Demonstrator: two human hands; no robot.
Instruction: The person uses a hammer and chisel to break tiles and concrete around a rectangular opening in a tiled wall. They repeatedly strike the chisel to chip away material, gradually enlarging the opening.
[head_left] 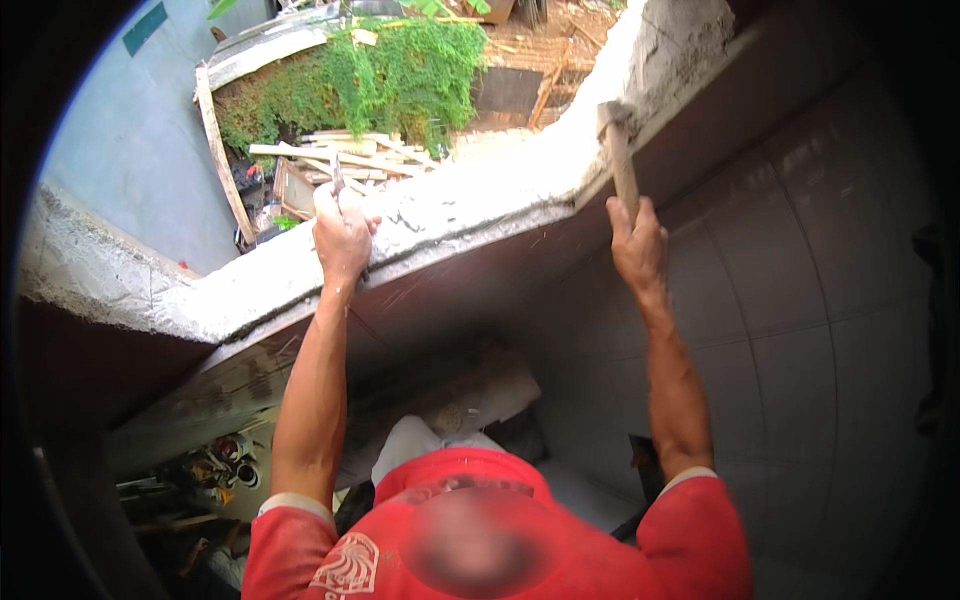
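Observation:
My left hand (343,232) is closed around a chisel (337,176), whose metal end stands up above the fist. Its lower end is mostly hidden by the hand, close to the inner edge of the rough, pale masonry sill (480,195) of a wall opening. Off to the right, my right hand (640,240) grips the wooden handle of a hammer (622,165). The hammer is raised with its head up, in front of the opening's right-hand corner and apart from the chisel. Small pale chips or dust specks show around the sill's edge.
Outside the opening lie stacked wooden strips (370,155) and a green creeping plant (400,75), beside a pale blue wall (150,110). A dark tiled wall (790,270) stands at the right. Cluttered items, including cans (245,470), lie low at the left.

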